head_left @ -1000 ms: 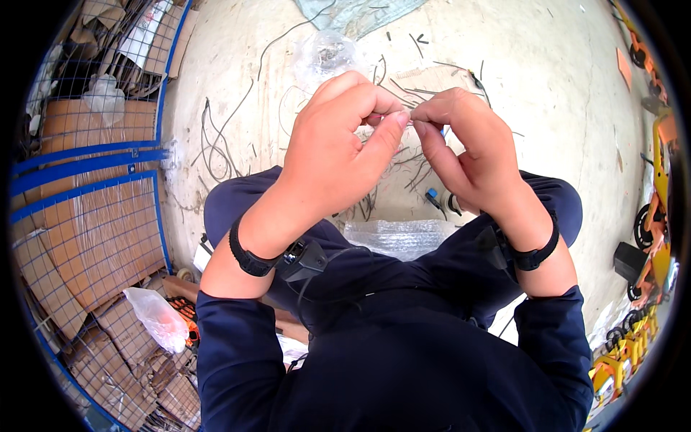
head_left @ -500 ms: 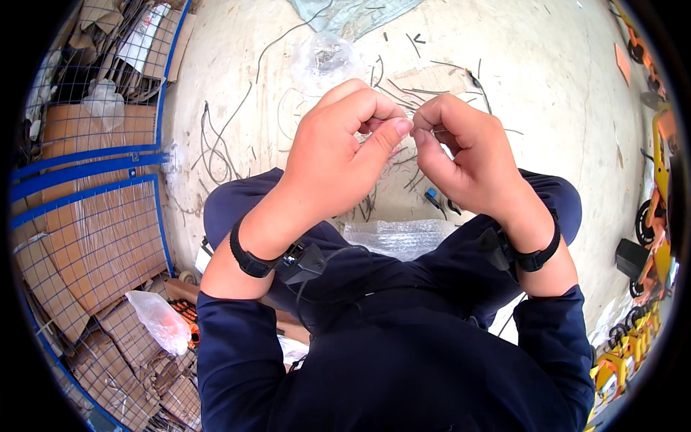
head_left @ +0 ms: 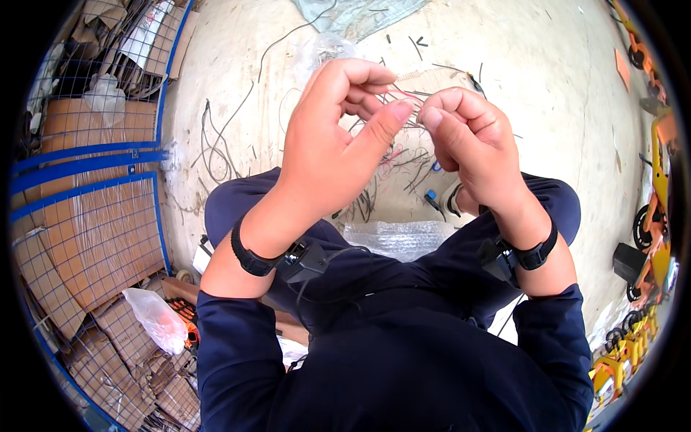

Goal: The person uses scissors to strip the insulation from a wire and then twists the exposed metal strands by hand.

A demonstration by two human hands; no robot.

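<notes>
Above the floor in front of my lap, my right hand [head_left: 475,140] is closed, thumb pressed to the index finger on a thin wire [head_left: 409,94]. Reddish and pale strands of it run across the gap toward my left hand [head_left: 327,140]. That hand has its thumb stretched out and its fingers loosely curled, with space between them; no firm grip shows. Part of the wire behind the fingers is hidden. Below the hands, more cut dark and reddish wires [head_left: 367,201] lie scattered on the floor, near a small blue and black tool [head_left: 431,195].
Bubble wrap [head_left: 399,240] lies between my legs. Farther out are a clear plastic bag [head_left: 331,47] and a pale green cloth [head_left: 363,16]. Blue mesh cages [head_left: 86,162] with cardboard stand at left, beside a plastic bag [head_left: 155,320]. Yellow and orange wheeled frames [head_left: 658,216] line the right.
My left thumb and fingers have spread apart and the hand has shifted slightly up. My right hand has turned a little and moved right, exposing the wire between the hands.
</notes>
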